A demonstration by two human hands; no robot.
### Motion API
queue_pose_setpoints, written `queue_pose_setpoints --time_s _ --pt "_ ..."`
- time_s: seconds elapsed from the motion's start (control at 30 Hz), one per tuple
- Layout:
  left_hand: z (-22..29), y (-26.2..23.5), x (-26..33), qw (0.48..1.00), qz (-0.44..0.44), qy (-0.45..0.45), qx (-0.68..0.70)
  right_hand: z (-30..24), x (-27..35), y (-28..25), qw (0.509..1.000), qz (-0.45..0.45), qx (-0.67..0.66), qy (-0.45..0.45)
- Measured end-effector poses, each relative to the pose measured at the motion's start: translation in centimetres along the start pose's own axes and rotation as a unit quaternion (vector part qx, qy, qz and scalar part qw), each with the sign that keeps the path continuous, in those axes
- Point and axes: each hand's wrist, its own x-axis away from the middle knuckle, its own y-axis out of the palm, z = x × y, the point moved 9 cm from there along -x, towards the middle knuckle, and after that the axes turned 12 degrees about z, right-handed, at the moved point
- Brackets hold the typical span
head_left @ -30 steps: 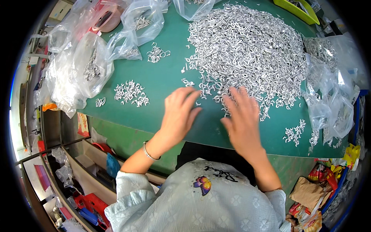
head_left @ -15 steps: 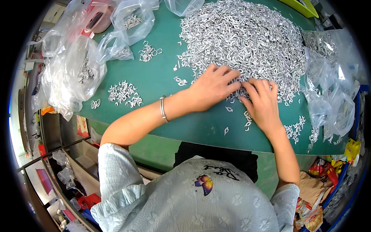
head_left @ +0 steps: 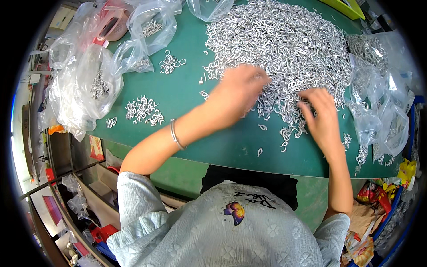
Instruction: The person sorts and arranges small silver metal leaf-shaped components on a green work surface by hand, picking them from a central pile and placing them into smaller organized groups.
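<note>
A big heap of small silvery metal pieces [head_left: 284, 49], some shaped like teardrop loops, covers the far right of the green table [head_left: 213, 147]. Over the heap's near left edge is my left hand [head_left: 240, 91], smeared by motion; whether its fingers hold a piece I cannot tell. My right hand [head_left: 322, 115] is at the heap's near right edge, thumb and forefinger apart, with nothing visible between them. From the heap, a strand of loose pieces [head_left: 287, 133] trails toward me between the hands. Two single teardrop loops [head_left: 260, 152] lie nearer the table edge.
To the left lie small piles of metal pieces [head_left: 144, 110] and rings [head_left: 171, 63]. Clear plastic bags [head_left: 80, 89] crowd the far left, beside a pink basket [head_left: 116, 27]. More filled bags [head_left: 367, 89] lie at the right. A yellow-green tray [head_left: 344, 8] stands at the back.
My hands have moved apart: the left has drawn back left, the right has shifted right. More pieces now show spread at the heap's near edge between them.
</note>
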Motion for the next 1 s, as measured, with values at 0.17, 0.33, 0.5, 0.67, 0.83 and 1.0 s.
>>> queue_pose_setpoints --time_s 0.17,0.33,0.5,0.67,0.83,1.0 --pt "3.3 3.8 2.7 0.986 -0.077 0.112 -0.093 -3.8 1.6 0.9 0.996 -0.057 -0.060 -0.016" --pt "0.0 2.0 2.5 0.988 -0.021 0.056 -0.143 -2.0 2.1 0.0 0.999 -0.016 0.006 0.040" --pt "-0.7 0.2 2.0 0.986 0.069 -0.054 -0.139 -2.1 1.1 2.1 0.992 0.036 0.121 0.016" --pt "-1.0 -1.1 2.5 0.983 0.070 -0.065 -0.155 -3.5 2.0 3.2 0.993 0.009 0.116 -0.008" --pt "-0.2 -0.4 2.8 0.991 0.052 -0.060 -0.105 -2.4 1.8 1.0 0.999 0.036 0.008 0.022" --pt "1.8 2.9 0.9 0.998 0.004 0.001 -0.057 -0.6 1.7 -0.2 0.982 0.082 -0.099 0.137"
